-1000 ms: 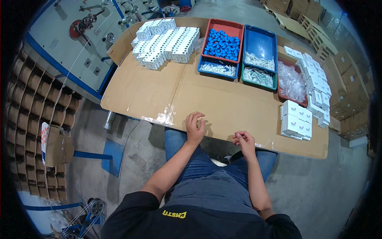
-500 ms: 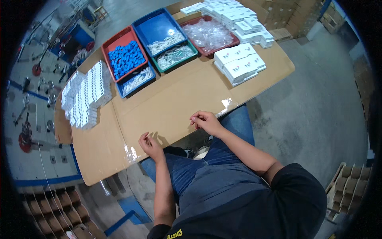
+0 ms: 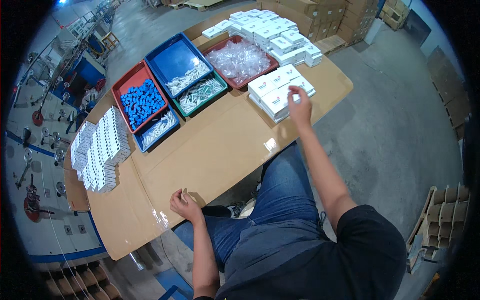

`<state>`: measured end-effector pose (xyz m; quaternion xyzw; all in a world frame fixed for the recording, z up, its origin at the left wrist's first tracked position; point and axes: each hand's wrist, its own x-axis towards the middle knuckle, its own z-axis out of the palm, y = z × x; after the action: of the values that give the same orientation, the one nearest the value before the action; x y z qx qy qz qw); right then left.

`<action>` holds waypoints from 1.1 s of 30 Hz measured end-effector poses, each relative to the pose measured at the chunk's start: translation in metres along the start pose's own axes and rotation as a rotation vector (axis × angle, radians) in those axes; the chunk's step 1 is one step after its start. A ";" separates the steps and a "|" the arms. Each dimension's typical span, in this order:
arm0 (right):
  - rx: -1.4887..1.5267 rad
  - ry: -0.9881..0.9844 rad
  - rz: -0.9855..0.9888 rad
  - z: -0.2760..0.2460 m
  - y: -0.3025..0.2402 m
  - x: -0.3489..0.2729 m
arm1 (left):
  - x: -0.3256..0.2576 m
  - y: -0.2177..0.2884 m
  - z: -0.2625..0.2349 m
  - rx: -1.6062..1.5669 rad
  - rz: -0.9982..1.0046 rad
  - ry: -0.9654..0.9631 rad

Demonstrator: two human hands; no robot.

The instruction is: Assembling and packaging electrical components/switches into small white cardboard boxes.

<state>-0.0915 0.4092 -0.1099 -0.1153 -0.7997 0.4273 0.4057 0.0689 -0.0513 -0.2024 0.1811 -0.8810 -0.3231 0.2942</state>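
My right hand (image 3: 300, 106) is at the near right corner of a short stack of white flat boxes (image 3: 274, 101). Its fingers are bent and apart with nothing in them; whether a fingertip touches a box I cannot tell. My left hand (image 3: 186, 206) rests at the near edge of the cardboard-covered table (image 3: 200, 155), fingers loosely curled, thumb raised, holding nothing.
A red tray of blue pieces (image 3: 142, 103), a blue tray (image 3: 175, 57), a green tray (image 3: 216, 93) and a smaller blue tray (image 3: 159, 131) hold small parts. Clear plastic pieces (image 3: 239, 60) fill another red tray. White box piles stand far right (image 3: 285, 35) and left (image 3: 106, 147).
My right hand has moved forward and right, from the table's near edge to the white box stack. The view has shifted; my left hand stays near the edge.
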 end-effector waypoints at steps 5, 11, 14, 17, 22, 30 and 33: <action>-0.235 -0.020 0.116 0.009 0.098 0.103 | 0.002 0.018 -0.001 0.078 0.049 -0.022; -0.469 -0.278 0.275 0.039 0.143 0.155 | 0.004 0.018 -0.004 0.149 0.013 -0.002; -0.571 -0.451 0.423 0.039 0.173 0.174 | 0.002 0.018 0.001 0.162 0.039 0.011; -0.597 -0.488 0.539 0.039 0.187 0.173 | 0.001 0.023 0.003 0.177 0.048 0.012; -0.434 -0.405 0.583 0.027 0.175 0.169 | 0.001 0.017 0.000 0.235 0.053 0.034; 0.300 0.117 0.873 0.004 0.141 0.179 | 0.003 0.018 -0.001 0.236 0.063 0.054; 0.504 0.099 0.884 -0.031 0.162 0.196 | 0.003 0.024 0.010 0.203 0.036 0.010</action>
<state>-0.2212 0.6302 -0.1185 -0.3611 -0.5266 0.7316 0.2389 0.0571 -0.0303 -0.1911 0.1955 -0.9110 -0.2258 0.2844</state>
